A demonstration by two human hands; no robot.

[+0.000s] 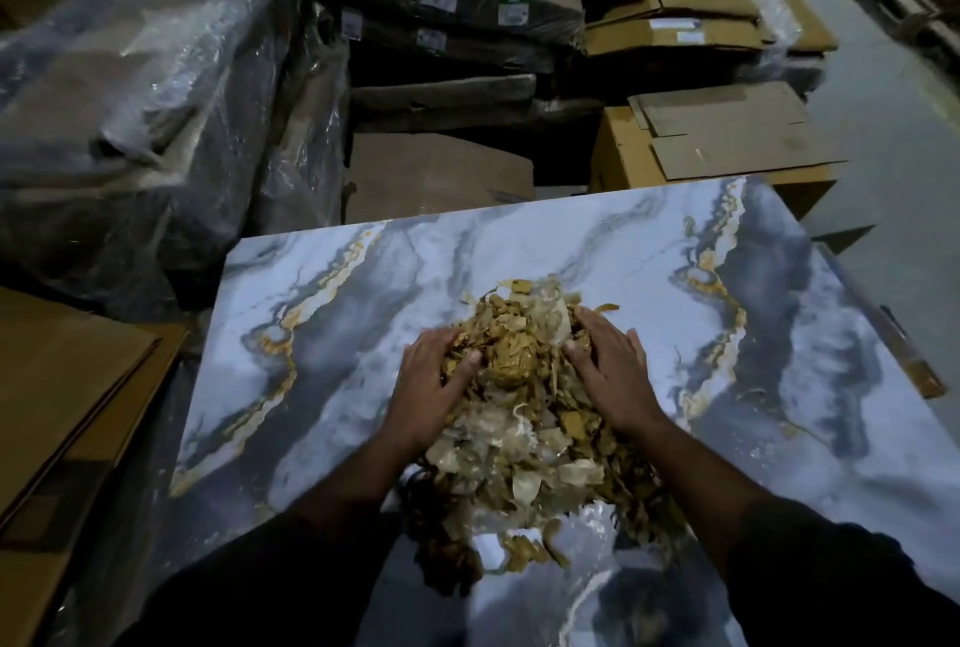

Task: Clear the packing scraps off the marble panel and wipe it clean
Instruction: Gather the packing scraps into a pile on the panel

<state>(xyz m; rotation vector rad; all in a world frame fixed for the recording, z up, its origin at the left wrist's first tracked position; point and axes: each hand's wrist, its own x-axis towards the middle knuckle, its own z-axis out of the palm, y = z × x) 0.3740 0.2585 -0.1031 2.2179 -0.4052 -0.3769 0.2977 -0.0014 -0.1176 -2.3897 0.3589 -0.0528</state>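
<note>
Nearest the camera, two dark sleeves (291,563) are being reached forward over the near edge of the marble panel (332,386), which is lying flat and is filling the middle of the view. Between the forearms a heap of packing scraps (524,417) is being gathered: brown shreds mixed with pale, filmy pieces, piled on the panel's centre and trailing back toward the near edge.

Further on, the heap is being bracketed from both sides. The left hand (431,386) is being pressed against its left flank, fingers spread and only lightly bent, thumb laid on the scraps; the right hand (613,365) is being set against the right flank in the same way. The hands are being kept apart, the pile between them, probably so the loose bits are squeezed into one mass and can be lifted or swept off together. No wiping cloth is being shown, so wiping looks not yet begun.

Beyond the panel's far edge, cardboard boxes (717,147) and plastic-wrapped bundles (156,100) are being stored.
</note>
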